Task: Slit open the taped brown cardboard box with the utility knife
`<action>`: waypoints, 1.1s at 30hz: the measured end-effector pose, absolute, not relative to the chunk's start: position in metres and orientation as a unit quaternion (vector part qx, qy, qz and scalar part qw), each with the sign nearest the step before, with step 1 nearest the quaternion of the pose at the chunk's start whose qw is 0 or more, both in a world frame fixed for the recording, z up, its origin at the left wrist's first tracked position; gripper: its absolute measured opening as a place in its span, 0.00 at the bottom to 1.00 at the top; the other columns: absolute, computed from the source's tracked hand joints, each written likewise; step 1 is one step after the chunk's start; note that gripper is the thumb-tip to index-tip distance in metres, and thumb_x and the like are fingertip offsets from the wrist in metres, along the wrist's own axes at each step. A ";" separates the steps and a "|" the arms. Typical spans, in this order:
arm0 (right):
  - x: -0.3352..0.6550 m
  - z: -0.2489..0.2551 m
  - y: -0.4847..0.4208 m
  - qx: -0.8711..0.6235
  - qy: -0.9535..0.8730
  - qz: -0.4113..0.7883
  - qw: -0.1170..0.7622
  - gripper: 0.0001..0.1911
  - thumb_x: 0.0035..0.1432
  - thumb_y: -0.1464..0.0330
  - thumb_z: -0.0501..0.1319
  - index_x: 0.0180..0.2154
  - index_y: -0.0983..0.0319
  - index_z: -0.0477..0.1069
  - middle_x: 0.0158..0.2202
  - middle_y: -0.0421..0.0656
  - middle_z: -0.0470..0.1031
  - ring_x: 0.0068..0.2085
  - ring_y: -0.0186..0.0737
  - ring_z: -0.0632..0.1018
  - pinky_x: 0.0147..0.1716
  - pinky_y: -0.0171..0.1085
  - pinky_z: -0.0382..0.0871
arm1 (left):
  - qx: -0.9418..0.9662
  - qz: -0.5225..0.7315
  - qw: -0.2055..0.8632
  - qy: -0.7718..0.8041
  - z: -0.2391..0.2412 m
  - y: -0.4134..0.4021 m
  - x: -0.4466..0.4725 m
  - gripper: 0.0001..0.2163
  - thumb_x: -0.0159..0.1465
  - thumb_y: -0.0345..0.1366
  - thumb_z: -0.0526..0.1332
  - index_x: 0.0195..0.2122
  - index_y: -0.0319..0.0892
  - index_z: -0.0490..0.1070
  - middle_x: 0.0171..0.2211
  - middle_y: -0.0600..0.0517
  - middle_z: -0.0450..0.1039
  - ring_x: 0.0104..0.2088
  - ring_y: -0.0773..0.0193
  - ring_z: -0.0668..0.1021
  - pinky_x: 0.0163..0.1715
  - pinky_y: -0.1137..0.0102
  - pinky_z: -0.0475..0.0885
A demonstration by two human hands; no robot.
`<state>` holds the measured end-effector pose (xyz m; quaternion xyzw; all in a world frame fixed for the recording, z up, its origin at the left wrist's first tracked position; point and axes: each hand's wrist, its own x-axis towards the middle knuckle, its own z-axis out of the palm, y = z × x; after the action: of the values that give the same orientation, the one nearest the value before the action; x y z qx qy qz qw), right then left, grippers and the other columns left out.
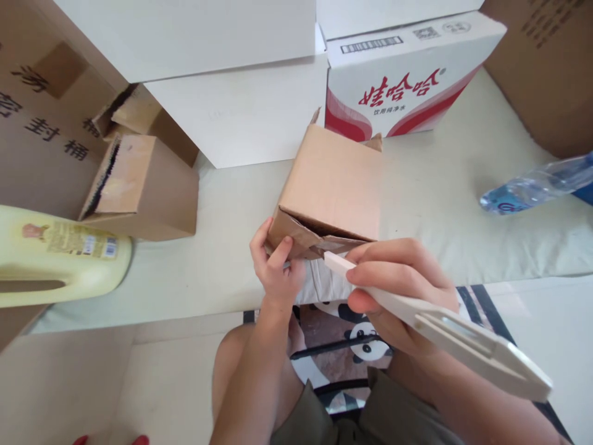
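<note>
A small brown cardboard box lies on a pale cushioned surface in front of me, its near end dented and partly split. My left hand grips the box's near left corner, fingers curled round the flap. My right hand is closed round a cream-coloured utility knife, whose tip points at the box's near edge and sits just below the torn flap.
A second small brown box lies to the left, beside a yellow jug. White boxes and a red-and-white printed carton stand behind. A plastic water bottle lies at the right. Large brown cartons flank both sides.
</note>
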<state>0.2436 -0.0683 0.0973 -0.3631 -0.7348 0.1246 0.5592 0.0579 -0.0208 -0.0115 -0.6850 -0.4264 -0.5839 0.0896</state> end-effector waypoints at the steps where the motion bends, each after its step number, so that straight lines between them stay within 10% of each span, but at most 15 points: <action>1: 0.244 0.097 -0.068 -0.364 -0.734 0.123 0.559 0.07 0.68 0.64 0.63 0.39 0.59 0.77 0.37 0.43 0.77 0.37 0.38 0.83 0.37 0.37 0.82 | -0.685 -0.582 0.092 -0.428 -0.012 -0.021 0.058 0.26 0.62 0.19 0.59 0.56 0.54 0.66 0.62 0.48 0.67 0.62 0.54 0.74 0.53 0.52 0.78; 33: 0.245 0.095 -0.062 -0.342 -0.757 0.151 0.536 0.09 0.70 0.64 0.60 0.39 0.59 0.76 0.35 0.43 0.74 0.36 0.38 0.80 0.34 0.36 0.77 | -0.654 -0.604 0.008 -0.455 -0.016 -0.026 0.062 0.22 0.65 0.28 0.61 0.56 0.61 0.63 0.60 0.47 0.67 0.59 0.54 0.74 0.52 0.49 0.76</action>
<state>0.2450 -0.0617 0.0948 -0.3422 -0.7571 0.1512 0.5356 0.0619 -0.0260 -0.0161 -0.6542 -0.4553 -0.6039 0.0079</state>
